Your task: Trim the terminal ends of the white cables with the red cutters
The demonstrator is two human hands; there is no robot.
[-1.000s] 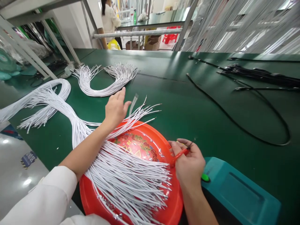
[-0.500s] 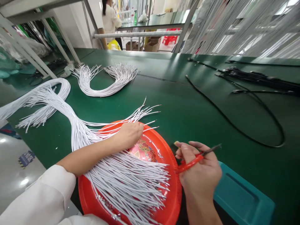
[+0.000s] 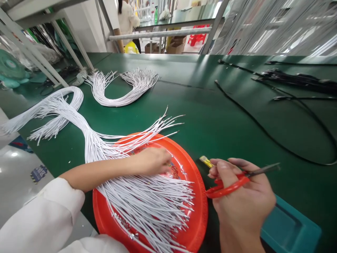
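My left hand [image 3: 155,161] reaches across the red tray [image 3: 202,196], above the lower fan of white wires [image 3: 150,200]. Its fingers curl downward and are slightly blurred; whatever lies between them is hidden. A smaller bunch of wire strands [image 3: 155,128] splays over the tray's far rim, beyond that hand. To the right of the tray, my right hand [image 3: 242,196] is closed around red-handled scissors [image 3: 231,186], whose blades point away to the right. A small yellow piece with a pale tip [image 3: 206,161] sticks out from the thumb and fingers of the same hand.
A teal plastic tray [image 3: 292,225] lies right of my right hand. Black cables [image 3: 295,80] stretch over the green table [image 3: 195,116] at right. A curved white wire bundle [image 3: 116,101] rests farther back. Metal rack legs stand at left; a person [image 3: 127,17] is in the background.
My left hand has come off the upper wire strands and moved right and nearer, over the tray. My right hand has shifted right with the scissors; the yellow piece shows more.
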